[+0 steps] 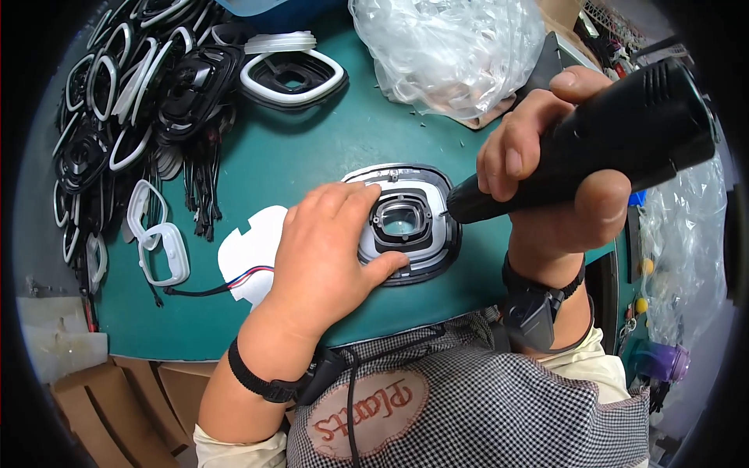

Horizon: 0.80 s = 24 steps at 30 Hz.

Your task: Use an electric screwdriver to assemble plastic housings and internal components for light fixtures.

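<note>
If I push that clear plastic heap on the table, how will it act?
The plastic would probably crumple, being loosely wrinkled. It looks light for its bulk, like thin see-through film. Its uneven shape suggests little rolling.

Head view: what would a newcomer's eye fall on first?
The big black handheld tool in the right hand, upper right, its tip at the rounded housing under the left hand. Next, the bulging clear plastic bag at top centre and the black-and-white parts heap, upper left.
</note>
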Motion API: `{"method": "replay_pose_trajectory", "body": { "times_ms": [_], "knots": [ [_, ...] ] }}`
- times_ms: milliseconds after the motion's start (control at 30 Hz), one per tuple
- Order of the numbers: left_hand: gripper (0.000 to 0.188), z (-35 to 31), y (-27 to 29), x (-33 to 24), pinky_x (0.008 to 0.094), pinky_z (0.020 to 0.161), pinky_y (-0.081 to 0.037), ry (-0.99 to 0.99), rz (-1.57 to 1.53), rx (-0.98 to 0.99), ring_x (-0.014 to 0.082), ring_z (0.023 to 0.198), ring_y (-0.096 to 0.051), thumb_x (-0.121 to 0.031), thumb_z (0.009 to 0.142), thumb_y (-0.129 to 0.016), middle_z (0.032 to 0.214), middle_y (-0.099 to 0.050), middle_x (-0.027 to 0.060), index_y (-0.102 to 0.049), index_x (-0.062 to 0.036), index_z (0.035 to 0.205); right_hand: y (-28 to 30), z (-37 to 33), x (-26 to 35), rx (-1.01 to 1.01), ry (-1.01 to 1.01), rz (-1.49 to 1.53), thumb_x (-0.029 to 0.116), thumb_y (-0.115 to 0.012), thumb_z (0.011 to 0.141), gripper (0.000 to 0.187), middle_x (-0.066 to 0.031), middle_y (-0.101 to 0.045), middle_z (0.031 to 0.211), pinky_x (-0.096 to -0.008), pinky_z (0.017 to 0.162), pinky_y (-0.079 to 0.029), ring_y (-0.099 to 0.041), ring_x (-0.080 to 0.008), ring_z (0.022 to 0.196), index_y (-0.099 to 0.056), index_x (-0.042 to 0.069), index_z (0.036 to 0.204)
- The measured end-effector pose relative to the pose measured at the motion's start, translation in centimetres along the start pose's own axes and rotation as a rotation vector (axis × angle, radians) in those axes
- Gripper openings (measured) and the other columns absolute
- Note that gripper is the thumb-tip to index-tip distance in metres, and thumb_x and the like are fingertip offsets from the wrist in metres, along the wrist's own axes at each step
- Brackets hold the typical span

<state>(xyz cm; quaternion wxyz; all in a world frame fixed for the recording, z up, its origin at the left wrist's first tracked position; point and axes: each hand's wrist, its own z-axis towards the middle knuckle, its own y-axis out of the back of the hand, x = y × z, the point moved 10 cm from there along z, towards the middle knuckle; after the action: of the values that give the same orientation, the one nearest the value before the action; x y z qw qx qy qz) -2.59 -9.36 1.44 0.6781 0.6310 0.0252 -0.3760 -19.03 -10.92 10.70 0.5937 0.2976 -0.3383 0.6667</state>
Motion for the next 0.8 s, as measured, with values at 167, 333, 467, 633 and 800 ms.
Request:
{"method": "replay_pose_trajectory", "body": {
  "times_ms": [167, 333, 467, 633, 800],
  "knots": [
    [0.074, -0.2, -0.2, 0.2, 0.0439, 0.101, -0.041, 0.001, 0.001, -0.004, 0.0352, 0.117, -0.052, -0.025, 0.060, -0.087, 0.123, -0.059, 0.0144, -0.056, -0.0069, 0.125, 0.3, -0.1, -0.1, 0.003, -0.001, 0.029, 0.063, -0.067, 0.080, 0.081, -0.0078, -0.054, 0.070, -0.0297, 0.047, -0.046, -0.053, -0.0165, 0.052, -0.043, 0.002, 0.128],
    [0.073, -0.3, -0.1, 0.0, 0.0438, 0.101, -0.041, -0.009, 0.003, -0.014, 0.0353, 0.117, -0.052, -0.025, 0.061, -0.087, 0.123, -0.058, 0.0149, -0.056, -0.0067, 0.125, 0.3, 0.5, -0.6, 0.062, 0.011, 0.115, 0.063, -0.066, 0.081, 0.080, -0.0076, -0.054, 0.071, -0.0283, 0.047, -0.045, -0.054, -0.0153, 0.052, -0.042, 0.003, 0.129],
    [0.074, -0.2, -0.2, -0.1, 0.0438, 0.101, -0.041, -0.026, 0.011, -0.018, 0.0356, 0.118, -0.052, -0.024, 0.061, -0.087, 0.123, -0.058, 0.0156, -0.056, -0.0064, 0.125, -1.2, 0.8, -0.6, 0.236, 0.124, 0.507, 0.061, -0.070, 0.080, 0.081, -0.0080, -0.055, 0.070, -0.0272, 0.045, -0.045, -0.053, -0.0149, 0.050, -0.043, 0.001, 0.127],
    [0.075, -0.2, -0.3, -0.3, 0.0440, 0.102, -0.042, -0.039, -0.011, -0.028, 0.0366, 0.118, -0.052, -0.024, 0.060, -0.088, 0.123, -0.058, 0.0172, -0.056, -0.0053, 0.125, -0.7, 0.3, -1.1, 0.160, -0.045, 0.215, 0.056, -0.073, 0.079, 0.076, -0.0076, -0.055, 0.070, -0.0277, 0.047, -0.047, -0.055, -0.0158, 0.051, -0.044, 0.003, 0.126],
    [0.072, -0.1, -0.3, -0.4, 0.0450, 0.101, -0.042, -0.030, -0.016, -0.030, 0.0382, 0.118, -0.052, -0.025, 0.061, -0.087, 0.122, -0.059, 0.0184, -0.057, -0.0025, 0.122, 3.7, -0.8, -0.8, -0.138, -0.022, 0.114, 0.056, -0.066, 0.084, 0.065, -0.0068, -0.054, 0.073, -0.0308, 0.052, -0.047, -0.054, -0.0170, 0.054, -0.046, 0.007, 0.122]
  ]
}}
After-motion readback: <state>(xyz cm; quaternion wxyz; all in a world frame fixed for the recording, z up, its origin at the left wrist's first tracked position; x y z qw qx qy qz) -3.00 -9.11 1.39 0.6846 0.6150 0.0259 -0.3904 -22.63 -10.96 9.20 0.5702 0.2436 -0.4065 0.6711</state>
